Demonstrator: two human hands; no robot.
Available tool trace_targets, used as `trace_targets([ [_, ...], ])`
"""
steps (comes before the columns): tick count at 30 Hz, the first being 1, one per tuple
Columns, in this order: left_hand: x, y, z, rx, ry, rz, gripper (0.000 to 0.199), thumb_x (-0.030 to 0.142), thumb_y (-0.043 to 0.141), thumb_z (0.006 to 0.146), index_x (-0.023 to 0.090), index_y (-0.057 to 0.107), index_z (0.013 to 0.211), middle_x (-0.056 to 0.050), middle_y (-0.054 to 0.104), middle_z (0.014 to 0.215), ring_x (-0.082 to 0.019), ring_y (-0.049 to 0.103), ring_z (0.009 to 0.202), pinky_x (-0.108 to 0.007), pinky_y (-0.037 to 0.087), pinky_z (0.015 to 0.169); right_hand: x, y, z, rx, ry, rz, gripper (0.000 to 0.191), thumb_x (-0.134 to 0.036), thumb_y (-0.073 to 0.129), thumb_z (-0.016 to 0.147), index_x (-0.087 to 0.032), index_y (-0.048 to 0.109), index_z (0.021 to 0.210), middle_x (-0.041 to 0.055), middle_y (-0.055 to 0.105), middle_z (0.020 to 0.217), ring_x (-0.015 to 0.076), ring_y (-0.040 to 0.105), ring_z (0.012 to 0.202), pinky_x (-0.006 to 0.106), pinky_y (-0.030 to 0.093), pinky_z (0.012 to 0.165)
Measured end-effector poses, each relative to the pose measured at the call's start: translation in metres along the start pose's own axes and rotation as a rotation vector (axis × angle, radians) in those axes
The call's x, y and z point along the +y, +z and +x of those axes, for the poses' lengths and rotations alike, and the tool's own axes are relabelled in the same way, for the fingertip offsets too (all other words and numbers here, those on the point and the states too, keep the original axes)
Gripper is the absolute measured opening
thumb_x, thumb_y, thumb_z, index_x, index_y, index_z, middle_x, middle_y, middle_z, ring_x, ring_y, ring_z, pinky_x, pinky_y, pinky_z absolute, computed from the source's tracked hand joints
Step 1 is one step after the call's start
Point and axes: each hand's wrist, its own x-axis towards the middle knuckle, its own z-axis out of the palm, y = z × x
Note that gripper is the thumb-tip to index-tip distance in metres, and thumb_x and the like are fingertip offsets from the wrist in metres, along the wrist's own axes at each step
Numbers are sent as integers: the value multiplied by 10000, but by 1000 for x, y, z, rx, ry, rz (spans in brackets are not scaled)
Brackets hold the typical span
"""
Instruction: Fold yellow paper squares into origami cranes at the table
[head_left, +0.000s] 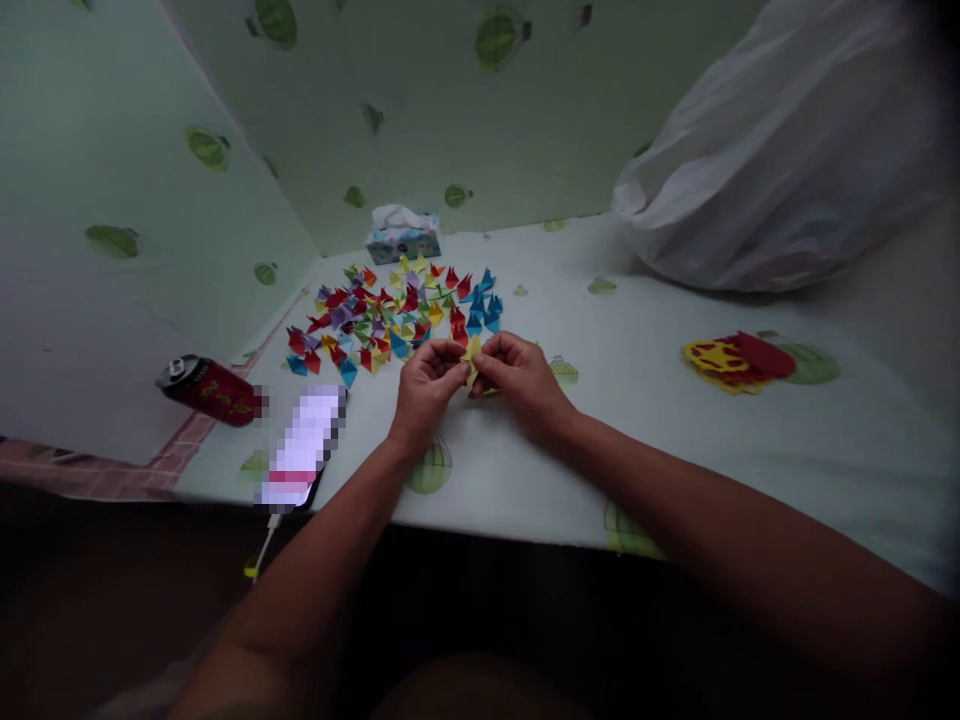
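Observation:
Between my two hands is a small yellow piece of folded paper (472,352), pinched at its two sides. My left hand (426,390) grips it from the left with thumb and fingertips. From the right, my right hand (525,378) holds it between thumb and curled fingers. The fingers cover much of the paper, so its exact shape is hard to make out. Just beyond my hands spreads a pile of folded paper cranes (375,318) in red, blue, yellow, green and purple.
A tissue box (405,240) stands behind the cranes. To the left are a dark red can (214,390) and a lit phone (304,445) with a cable. On the right lie red and yellow paper cutouts (724,362), and a big white plastic bag (780,170) bulges behind them.

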Motion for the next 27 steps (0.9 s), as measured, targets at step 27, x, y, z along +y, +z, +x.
trace_targets([
  [27,14,5,-8,79,53,178,122,258,761,727,173,694,784,6,677,701,-113,623,619,-237,502,604,-1,3,-4,24,-4,19,356,-405,791,741,-210,495,718,-58,603,601,106,622,491,232,490,494],
])
